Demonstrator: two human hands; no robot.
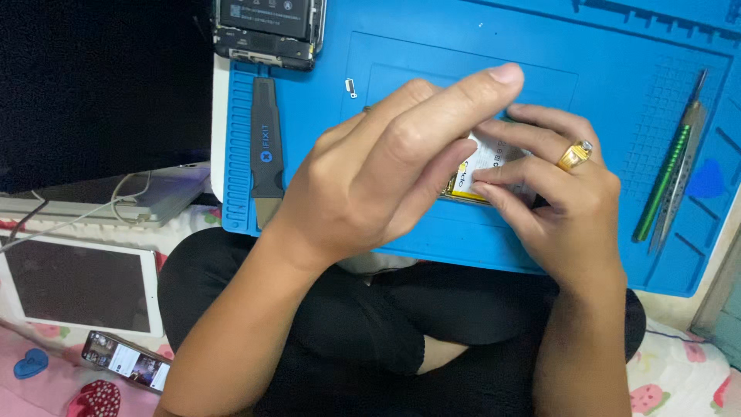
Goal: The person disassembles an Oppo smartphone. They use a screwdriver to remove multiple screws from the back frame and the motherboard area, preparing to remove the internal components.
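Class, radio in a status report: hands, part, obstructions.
Left hand and right hand both gripping the small part over the blue mat. Part mostly hidden by fingers.

Left hand: your left hand (378, 166) arches palm down, index finger stretched toward the upper right, thumb tucked under.
Right hand: your right hand (552, 197) lies palm down, fingers pointing left, fingertips (482, 185) pressed flat.
Forearms: both rise from the lower edge, angled inward, bare.
Legs: crossed beneath your wrists.
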